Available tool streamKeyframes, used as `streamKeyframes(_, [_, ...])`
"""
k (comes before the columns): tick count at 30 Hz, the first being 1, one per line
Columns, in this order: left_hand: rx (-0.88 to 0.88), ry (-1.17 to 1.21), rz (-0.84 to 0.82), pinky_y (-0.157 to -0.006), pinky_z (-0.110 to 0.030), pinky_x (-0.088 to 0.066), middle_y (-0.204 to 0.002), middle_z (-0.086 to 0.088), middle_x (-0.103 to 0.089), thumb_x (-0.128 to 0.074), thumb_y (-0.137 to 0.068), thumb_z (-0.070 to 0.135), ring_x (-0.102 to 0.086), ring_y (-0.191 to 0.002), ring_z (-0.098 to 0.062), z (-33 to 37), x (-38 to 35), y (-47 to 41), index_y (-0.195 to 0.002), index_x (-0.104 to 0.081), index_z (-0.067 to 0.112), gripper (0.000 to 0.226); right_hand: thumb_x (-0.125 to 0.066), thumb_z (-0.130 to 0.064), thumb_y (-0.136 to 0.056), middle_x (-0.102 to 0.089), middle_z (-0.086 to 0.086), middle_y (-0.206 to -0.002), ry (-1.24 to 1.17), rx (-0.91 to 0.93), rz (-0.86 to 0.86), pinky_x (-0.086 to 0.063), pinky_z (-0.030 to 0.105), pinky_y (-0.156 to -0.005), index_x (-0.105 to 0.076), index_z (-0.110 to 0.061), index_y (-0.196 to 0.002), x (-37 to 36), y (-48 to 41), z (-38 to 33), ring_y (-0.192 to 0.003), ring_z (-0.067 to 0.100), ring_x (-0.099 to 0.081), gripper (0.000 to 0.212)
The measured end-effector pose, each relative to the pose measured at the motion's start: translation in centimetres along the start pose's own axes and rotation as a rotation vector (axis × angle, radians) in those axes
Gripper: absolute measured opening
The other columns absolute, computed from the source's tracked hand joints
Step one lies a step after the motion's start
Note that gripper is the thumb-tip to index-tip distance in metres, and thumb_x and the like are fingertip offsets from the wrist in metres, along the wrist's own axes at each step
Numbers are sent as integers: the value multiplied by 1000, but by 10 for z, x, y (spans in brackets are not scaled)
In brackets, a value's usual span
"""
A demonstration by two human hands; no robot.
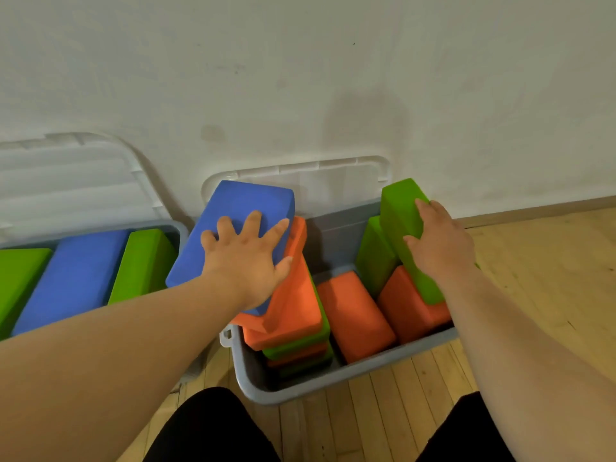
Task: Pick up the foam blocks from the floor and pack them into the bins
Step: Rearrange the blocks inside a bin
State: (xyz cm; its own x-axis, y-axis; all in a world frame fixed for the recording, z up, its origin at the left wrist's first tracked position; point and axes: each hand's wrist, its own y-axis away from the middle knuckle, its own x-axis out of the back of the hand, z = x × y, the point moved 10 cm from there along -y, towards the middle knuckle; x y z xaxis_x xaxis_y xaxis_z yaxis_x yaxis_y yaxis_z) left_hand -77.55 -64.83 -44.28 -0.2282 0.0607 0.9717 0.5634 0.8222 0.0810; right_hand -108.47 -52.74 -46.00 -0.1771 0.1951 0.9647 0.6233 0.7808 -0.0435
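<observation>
Blue block [233, 225] pressed by flat, spread left hand [246, 258] atop orange stack [293, 295] in grey bin [333, 378]; green block [403, 228] gripped on end by right hand [440, 241] inside it. Both are best squared, then seated level.

Loud palette going on here, lol. The right bin [336, 235] is done in plain grey and it's stuffed with orange blocks [353, 315], a tall green block [400, 221] and a second green block [373, 255]. A blue block [233, 221] is laid over a stack [293, 341] that's banded orange, green, orange, green. The left bin [176, 228] is grey too, with its blocks [76, 275] lined up green, blue, green. The lids [66, 175] are seen as frosted white, the wall [300, 78] as off-white, and the floor [533, 261] as pale wood in narrow strips. Black trousers [206, 425] are being worn.
</observation>
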Motion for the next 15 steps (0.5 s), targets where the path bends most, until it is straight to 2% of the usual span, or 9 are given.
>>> streamKeyframes(3, [-87,25,-35,-117,-57,-19,-169,0,1,-19,-92,77,-7,-149,-40,9,-5,-5,-161,3,39,81,-66,-37,-96,-28,8,-166,14,9,-11,-42,52,-108,-27,-25,-160,-3,-9,-3,-139,40,-45,76])
streamKeyframes(5, [-101,42,-82,-118,-56,-18,-169,1,0,-20,-89,82,-8,-150,-38,8,-6,-10,-161,0,37,87,-65,-37,-97,-27,8,-166,35,11,-13,-42,51,-108,-27,-25,-160,-4,-20,-5,-138,40,-45,75])
streamKeyframes(8, [-192,-62,-95,-106,-52,-30,-157,-4,-21,-20,-82,90,-28,-131,-36,10,9,-26,-156,-18,31,94,-64,-37,-98,-25,6,-167,36,-8,-18,-40,50,-110,-27,-26,-160,-6,-36,-6,-138,41,-44,73])
streamKeyframes(10, [-354,-158,-43,-98,-48,-31,-135,-7,-34,-20,-82,89,-33,-111,-31,22,23,-36,-144,-32,24,90,-63,-39,-98,-25,4,-168,39,-27,-29,-40,51,-110,-26,-27,-160,-9,-45,-6,-139,40,-43,73])
streamKeyframes(11, [-429,-187,-29,-101,-48,-30,-129,-8,-36,-19,-84,87,-33,-109,-30,27,25,-40,-141,-35,21,88,-62,-40,-98,-25,3,-168,48,-28,-43,-40,51,-111,-25,-28,-161,-11,-49,-8,-141,39,-41,74])
streamKeyframes(13, [-513,-202,-33,-115,-53,-19,-134,-11,-33,-15,-87,82,-30,-124,-35,31,20,-48,-145,-33,21,86,-60,-42,-99,-26,2,-167,57,-33,-65,-40,51,-111,-21,-29,-162,-13,-57,-13,-143,37,-39,76])
streamKeyframes(15, [-525,-142,-78,-122,-61,-3,-149,-13,-23,-8,-84,80,-11,-146,-38,31,10,-55,-153,-26,28,87,-60,-41,-99,-25,3,-167,67,-35,-84,-39,52,-112,-18,-29,-163,-13,-62,-16,-143,37,-38,77])
